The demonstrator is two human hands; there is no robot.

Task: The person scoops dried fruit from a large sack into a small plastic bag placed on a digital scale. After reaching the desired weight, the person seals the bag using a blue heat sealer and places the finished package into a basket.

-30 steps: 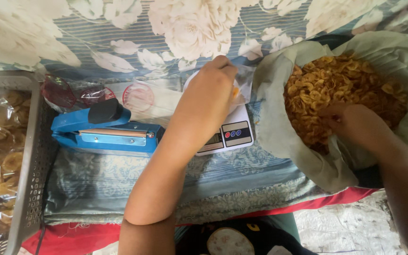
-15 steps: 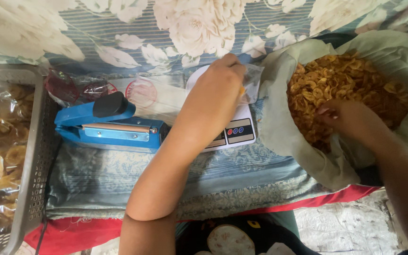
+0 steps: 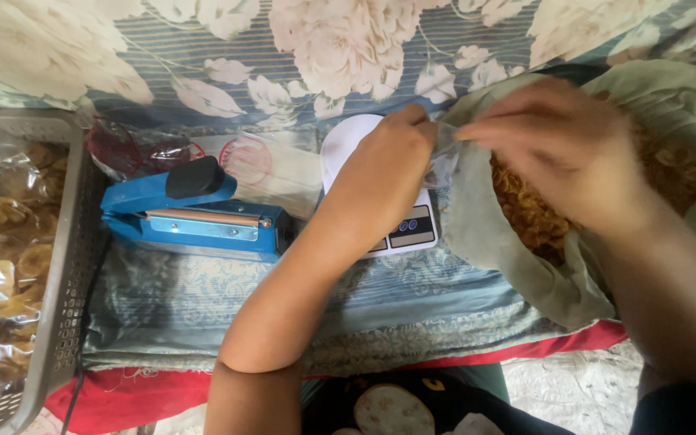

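Left hand (image 3: 384,173) pinches the mouth of a small clear plastic bag (image 3: 443,161) over the white digital scale (image 3: 364,161), apparently to hold it open above the pan. Right hand (image 3: 561,149), fingers bunched together, sits at the bag's mouth beside the big greenish sack (image 3: 485,234) of yellow chips (image 3: 525,213); whether it holds chips is hidden under the knuckles. Scale lies near the far edge of the patterned cloth on the floor. Blue heat sealer (image 3: 195,217) lies left of the scale, handy for closing bags. Grey basket (image 3: 62,282) of filled packets is cut off at the left edge. Scale display too small to read.
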